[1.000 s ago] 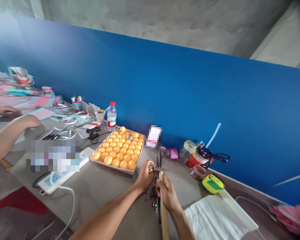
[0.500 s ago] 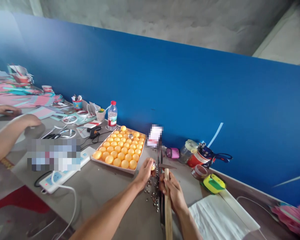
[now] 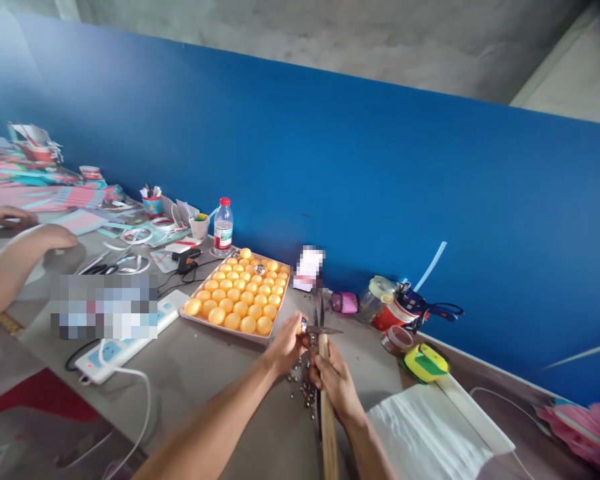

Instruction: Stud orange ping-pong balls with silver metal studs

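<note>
"Two things are held: a ball (image 3: 303, 325) in the left hand (image 3: 285, 347) and a hammer (image 3: 329, 427) in the right hand (image 3: 341, 387). Both are above the counter (image 3: 205, 413), right of centre in the lower half of the view."

"How tight is each grip?"

"The left grip is closed down to the ball, thumb and fingers around it, so only part shows, orange and silver. The right grip is wrapped around the wooden handle, close below the metal head (image 3: 325, 330). That head lies crosswise, one end right by the ball; I cannot tell if they touch."

"What lies below them?"

"Small shiny beads (image 3: 307, 388), scattered on the counter between the hands. A dark strip (image 3: 322, 310), hard to identify, runs alongside the hammer."

"And beyond the left hand?"

"A shallow tray (image 3: 269, 338) of orange balls (image 3: 240, 308) in rows, with one silver ball (image 3: 260, 270) towards the back. Behind the tray stands a bottle (image 3: 223, 227) with a red cap."

"To the right?"

"A purple case (image 3: 345, 303), a clear jar (image 3: 374, 305), then a white sheet (image 3: 427, 427) nearer the viewer."

"Anyone else?"

"Another person's arm (image 3: 23, 267) reaches in at far left, past a power strip (image 3: 113, 351). A blue partition (image 3: 300, 153) spans the back."
</note>
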Demonstrator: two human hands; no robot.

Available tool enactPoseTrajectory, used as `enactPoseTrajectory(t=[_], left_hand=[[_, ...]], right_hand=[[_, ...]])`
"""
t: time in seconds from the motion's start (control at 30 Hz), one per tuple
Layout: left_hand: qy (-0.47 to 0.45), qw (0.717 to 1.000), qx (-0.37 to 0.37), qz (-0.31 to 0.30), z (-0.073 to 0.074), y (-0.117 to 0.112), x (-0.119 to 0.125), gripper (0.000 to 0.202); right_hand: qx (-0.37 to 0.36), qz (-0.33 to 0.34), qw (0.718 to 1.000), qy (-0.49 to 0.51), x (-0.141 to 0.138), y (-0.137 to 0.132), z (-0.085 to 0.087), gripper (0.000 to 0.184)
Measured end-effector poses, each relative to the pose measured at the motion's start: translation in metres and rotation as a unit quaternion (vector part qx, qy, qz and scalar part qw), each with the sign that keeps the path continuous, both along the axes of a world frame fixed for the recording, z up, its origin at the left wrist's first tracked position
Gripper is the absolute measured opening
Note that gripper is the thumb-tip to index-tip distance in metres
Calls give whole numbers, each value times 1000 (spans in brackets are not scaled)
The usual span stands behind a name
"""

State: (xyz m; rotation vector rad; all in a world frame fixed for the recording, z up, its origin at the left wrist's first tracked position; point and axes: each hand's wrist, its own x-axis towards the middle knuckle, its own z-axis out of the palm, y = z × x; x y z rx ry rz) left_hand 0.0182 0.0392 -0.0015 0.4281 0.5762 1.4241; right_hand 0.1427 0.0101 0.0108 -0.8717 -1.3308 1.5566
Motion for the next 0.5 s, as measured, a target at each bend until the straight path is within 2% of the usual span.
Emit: enactPoseTrajectory(t=[0.2,0.37,0.5], left_hand=[[-32,999,-1,-23,-4,1,-1,38],[-39,999,-21,-6,-3,2,-3,39],[-22,1000,-19,4,-2,2,-1,40]], right_hand=[[5,-60,998,6,1,1,1,22],[-25,-12,1000,-13,-3,-2,1,23],[-59,-54,997,-19,2,0,0,24]])
